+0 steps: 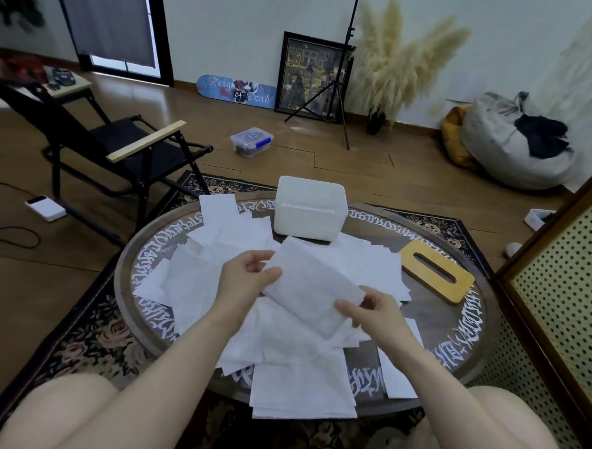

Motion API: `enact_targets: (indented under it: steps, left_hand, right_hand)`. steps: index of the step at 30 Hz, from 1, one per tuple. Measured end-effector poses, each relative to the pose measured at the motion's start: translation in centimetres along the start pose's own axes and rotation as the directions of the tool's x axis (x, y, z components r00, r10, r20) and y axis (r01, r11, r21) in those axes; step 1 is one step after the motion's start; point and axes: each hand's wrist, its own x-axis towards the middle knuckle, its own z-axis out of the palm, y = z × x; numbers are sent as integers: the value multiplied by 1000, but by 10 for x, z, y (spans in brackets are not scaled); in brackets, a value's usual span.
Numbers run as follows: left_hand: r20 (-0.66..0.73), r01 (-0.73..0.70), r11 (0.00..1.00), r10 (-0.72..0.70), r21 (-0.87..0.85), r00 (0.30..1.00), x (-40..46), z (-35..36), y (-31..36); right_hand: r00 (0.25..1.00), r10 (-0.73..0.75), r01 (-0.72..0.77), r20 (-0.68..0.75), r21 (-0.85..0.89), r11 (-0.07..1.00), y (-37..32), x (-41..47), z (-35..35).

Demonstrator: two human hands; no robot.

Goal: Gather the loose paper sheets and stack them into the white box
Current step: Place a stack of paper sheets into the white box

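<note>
Several loose white paper sheets (pixel 218 241) lie scattered over a round dark table (pixel 453 335). I hold one folded sheet (pixel 312 287) a little above the pile. My left hand (pixel 247 276) pinches its left end and my right hand (pixel 368 314) pinches its right corner. The white box (pixel 309 211) stands open at the far side of the table, beyond the held sheet. More sheets (pixel 303 389) hang over the near edge of the table.
A wooden lid with a slot (pixel 436 271) lies on the table right of the box. A black folding chair (pixel 120 153) stands at the left, a perforated cabinet (pixel 565 290) at the right. My knees are below the table's near edge.
</note>
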Motion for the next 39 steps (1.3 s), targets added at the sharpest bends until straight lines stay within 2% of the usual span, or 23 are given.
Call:
enact_targets:
  steps: [3,5,6,13,23,26,30,35,39]
  left_hand:
    - [-20,-129,931,144,341,989,8,-9,-3]
    - [15,-167,822,190,545,982,10,-12,-6]
    - [38,-181,792,195,583,980,11,-12,-7]
    - [159,-201,795,132,573,978,11,-12,-27]
    - [164,-161,811,82,562,983,12,-8,-36]
    - [114,-104,843,51,528,992,15,-8,-34]
    - [60,-57,889,33,454,998,18,-8,-27]
    - [74,-94,876,67,474,995,23,-4,-18]
    - [83,-147,845,121,515,989,31,2,-3]
  right_hand:
    - [973,-178,170,-148,-69,983,6,9,0]
    - [958,-246,229,-149,-123,966,10,12,4]
    - [954,-264,245,-140,-137,960,12,13,6]
    - [971,-237,221,-42,-231,947,25,18,13]
    - [995,-86,67,-59,-274,960,40,26,14]
    - [993,-69,49,-92,-204,978,38,28,16]
    - [991,-39,40,-128,9,999,24,26,13]
    - [986,87,-64,-142,153,986,12,29,6]
    - [984,127,-97,-123,225,969,-2,41,-1]
